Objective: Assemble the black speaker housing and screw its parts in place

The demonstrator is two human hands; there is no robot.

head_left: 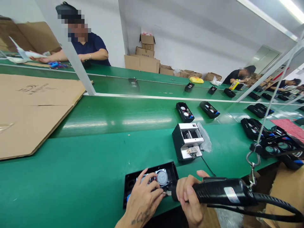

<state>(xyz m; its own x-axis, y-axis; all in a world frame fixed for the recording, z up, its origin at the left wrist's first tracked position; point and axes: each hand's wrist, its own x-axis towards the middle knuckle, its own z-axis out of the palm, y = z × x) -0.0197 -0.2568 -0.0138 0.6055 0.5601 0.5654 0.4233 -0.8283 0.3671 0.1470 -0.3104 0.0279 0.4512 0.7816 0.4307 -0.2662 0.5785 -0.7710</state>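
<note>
A black speaker box [174,169] lies open side up on the green bench in front of me, with a round speaker driver [162,177] and wires inside. My left hand [146,194] lies over the box and grips it, its fingertips bent down inside. Its thumb and a finger meet close to the screwdriver tip; whether they pinch a small part there, I cannot tell. My right hand [191,198] is wrapped around a black electric screwdriver [220,190], held nearly level with its bit pointing left into the box. A metal clip and cord hang from its rear end.
A screw feeder [190,141] stands behind the box. Beyond it, open speaker boxes [185,112] sit on a green conveyor [142,117]. More boxes are piled at right [280,142]. A cardboard sheet [35,110] lies at left. Co-workers sit across the line.
</note>
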